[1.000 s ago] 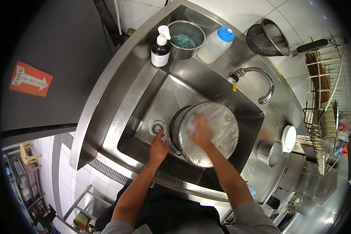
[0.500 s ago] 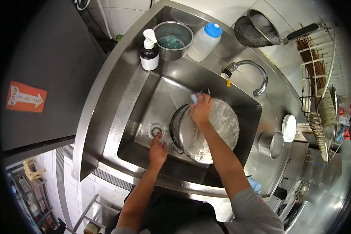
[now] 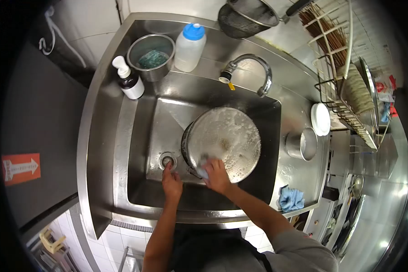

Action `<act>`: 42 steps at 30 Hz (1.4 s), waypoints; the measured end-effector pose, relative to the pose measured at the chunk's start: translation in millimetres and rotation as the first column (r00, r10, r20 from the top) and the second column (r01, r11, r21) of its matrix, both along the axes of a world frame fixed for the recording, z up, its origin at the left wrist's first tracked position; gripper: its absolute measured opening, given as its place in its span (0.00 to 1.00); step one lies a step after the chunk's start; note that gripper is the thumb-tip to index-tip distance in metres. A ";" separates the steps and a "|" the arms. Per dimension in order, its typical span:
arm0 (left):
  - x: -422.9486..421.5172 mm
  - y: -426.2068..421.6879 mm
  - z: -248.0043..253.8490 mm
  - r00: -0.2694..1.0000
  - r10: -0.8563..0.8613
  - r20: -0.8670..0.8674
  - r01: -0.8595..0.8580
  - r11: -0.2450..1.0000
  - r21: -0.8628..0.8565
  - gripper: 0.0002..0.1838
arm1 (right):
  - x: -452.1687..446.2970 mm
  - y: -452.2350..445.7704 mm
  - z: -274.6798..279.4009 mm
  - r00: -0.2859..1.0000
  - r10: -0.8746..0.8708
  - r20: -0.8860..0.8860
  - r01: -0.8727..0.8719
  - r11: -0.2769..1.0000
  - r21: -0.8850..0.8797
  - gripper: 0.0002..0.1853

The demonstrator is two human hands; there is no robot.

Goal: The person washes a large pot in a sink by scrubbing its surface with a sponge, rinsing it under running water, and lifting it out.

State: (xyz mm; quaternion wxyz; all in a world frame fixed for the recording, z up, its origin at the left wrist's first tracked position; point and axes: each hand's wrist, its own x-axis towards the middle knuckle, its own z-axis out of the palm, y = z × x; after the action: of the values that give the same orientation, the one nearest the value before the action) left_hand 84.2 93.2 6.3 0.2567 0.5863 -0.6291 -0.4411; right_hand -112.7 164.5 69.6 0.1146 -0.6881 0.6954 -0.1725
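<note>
A large round metal pot [image 3: 231,136] rests in the sink [image 3: 156,129], its broad flat face up and covered in suds. My right hand [image 3: 218,177] is closed on a light blue sponge [image 3: 204,167], pressed to the pot's near-left edge; motion blurs the sponge a little. Left of the pot, my left hand [image 3: 172,183] hangs by the drain [image 3: 167,161], fingers apart and holding nothing. One of its fingers overlaps the drain from this view; whether it touches I cannot tell. Part of a pot handle shows beside the right hand.
Along the back ledge stand a pump bottle [image 3: 130,81], a metal pot with a green scouring pad [image 3: 152,59], a blue-capped bottle [image 3: 190,50] and the faucet [image 3: 254,68]. On the right are a small pot [image 3: 302,144], white plates [image 3: 320,119], a blue cloth [image 3: 291,198] and a wire rack [image 3: 340,90].
My right hand has swept the sponge from the pot's far edge to its near-left edge. The left hand stays by the drain. The whole view has shifted and turned slightly.
</note>
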 end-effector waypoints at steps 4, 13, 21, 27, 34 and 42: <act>-1.8 -2.3 11.9 0.999 -0.042 -0.002 0.042 0.997 0.071 0.26 | -80.7 63.1 -27.3 0.952 -0.284 -0.118 0.278 0.959 -0.059 0.29; -4.3 -2.2 10.5 0.991 -0.126 0.037 0.125 0.992 0.036 0.28 | 6.1 32.6 -35.9 0.986 -0.162 -0.044 0.159 0.984 -0.075 0.22; -6.7 0.2 14.1 0.993 -0.118 0.003 0.118 0.988 0.101 0.28 | -36.5 2.7 -52.0 0.885 -0.345 -0.312 0.313 0.938 -0.149 0.24; -6.2 -0.6 29.0 0.993 -0.117 0.019 0.115 0.990 0.079 0.29 | -71.0 -24.0 -30.9 0.894 -0.438 -0.096 0.435 0.899 -0.047 0.23; -7.1 0.4 11.3 0.992 -0.121 -0.040 0.122 0.991 0.049 0.30 | -17.9 15.4 -26.0 0.988 -0.152 -0.031 0.152 0.988 -0.007 0.25; -6.1 4.5 9.4 0.988 -0.143 0.051 0.145 0.989 -0.041 0.33 | -17.5 -40.2 -33.4 0.943 -0.324 -0.073 0.323 0.946 -0.020 0.21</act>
State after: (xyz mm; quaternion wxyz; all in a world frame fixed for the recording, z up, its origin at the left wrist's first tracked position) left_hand 78.1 97.6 15.7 0.2219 0.5437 -0.6854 -0.4305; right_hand -130.2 124.3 36.2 0.0558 -0.5711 0.8020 -0.1659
